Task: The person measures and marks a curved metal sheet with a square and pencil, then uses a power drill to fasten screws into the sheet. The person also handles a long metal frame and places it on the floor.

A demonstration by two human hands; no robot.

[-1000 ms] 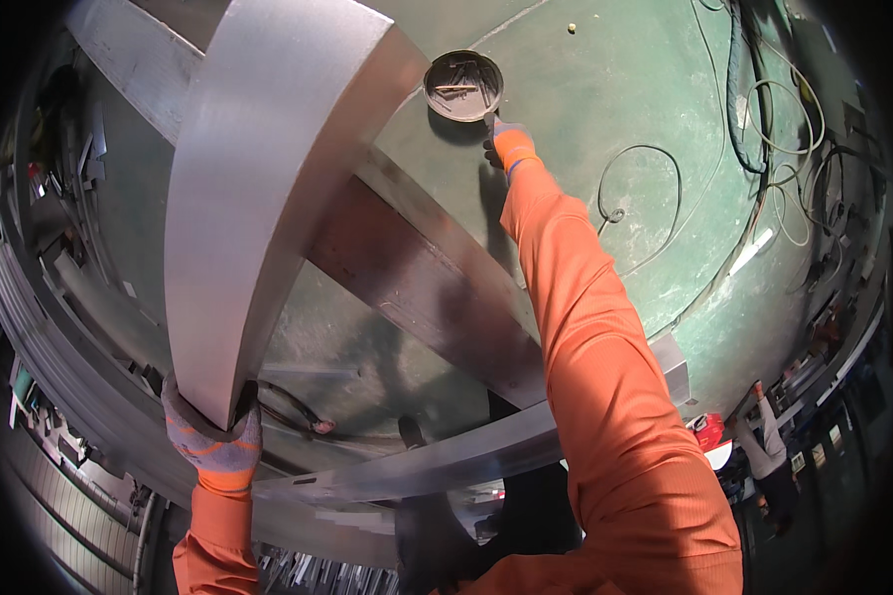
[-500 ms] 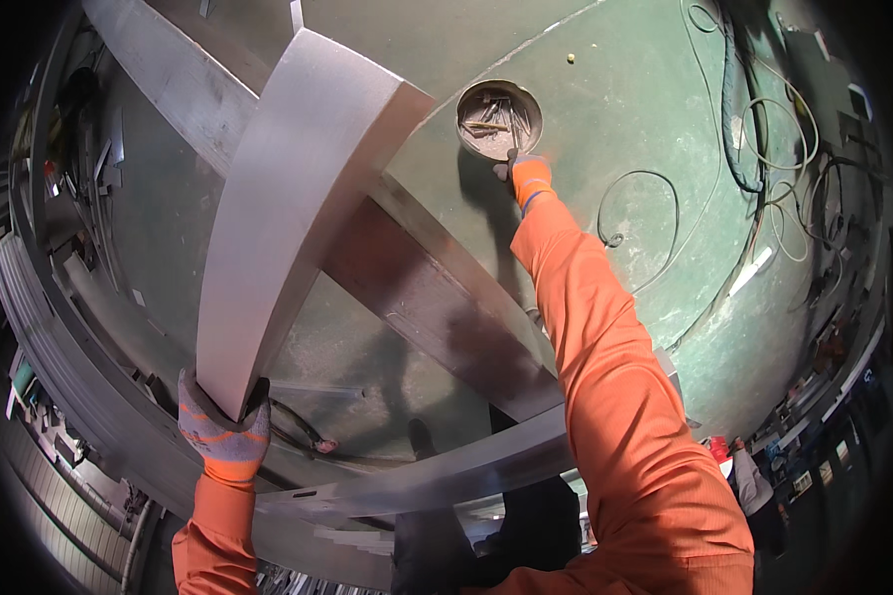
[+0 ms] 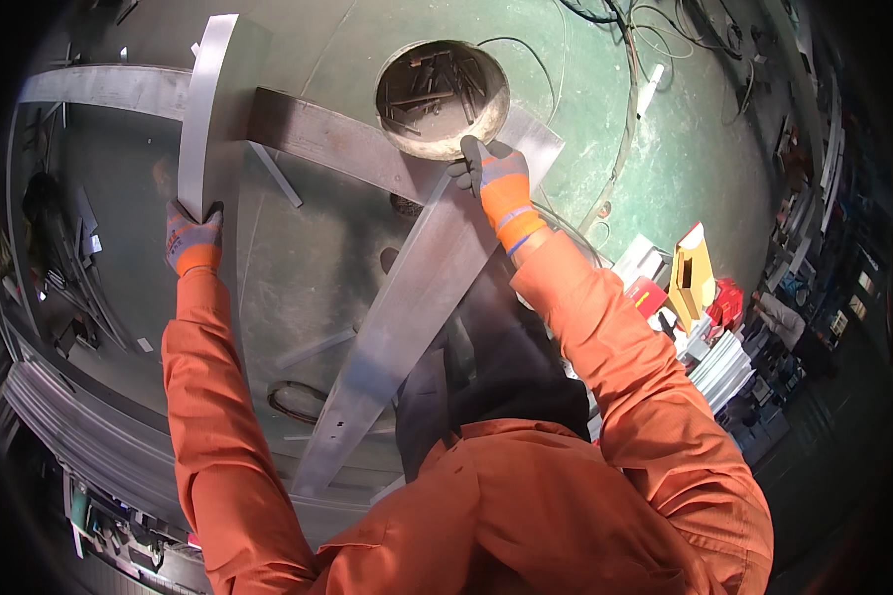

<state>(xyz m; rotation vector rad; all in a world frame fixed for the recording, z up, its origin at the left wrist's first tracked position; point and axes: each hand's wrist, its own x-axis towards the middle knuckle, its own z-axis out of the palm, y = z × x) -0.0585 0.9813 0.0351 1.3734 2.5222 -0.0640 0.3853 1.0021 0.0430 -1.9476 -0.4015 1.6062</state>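
Note:
My left hand [image 3: 194, 238], in a grey and orange glove, is closed on the edge of a long rectangular metal beam [image 3: 206, 109] with a bright face and a darker side. This beam lies across another metal beam [image 3: 318, 137]. My right hand [image 3: 499, 183], gloved alike, has its fingers curled at the near rim of a round bucket [image 3: 437, 151]. Inside the bucket lie several thin rods and short pieces above a pale bottom. Below the right hand, a wide metal beam [image 3: 397, 327] slants down toward my legs.
Cables [image 3: 630, 99] trail over the green floor [image 3: 585, 149] at the right. A yellow box [image 3: 692, 278], red items [image 3: 729, 302] and pale strips [image 3: 719, 372] are piled at the right. Stacked metal profiles [image 3: 89, 426] lie at the lower left; loose strips lie on the floor.
The bucket has come nearer with my right hand at its rim. My left hand is still on the beam, now higher in view. The view has shifted, showing the pile at the right.

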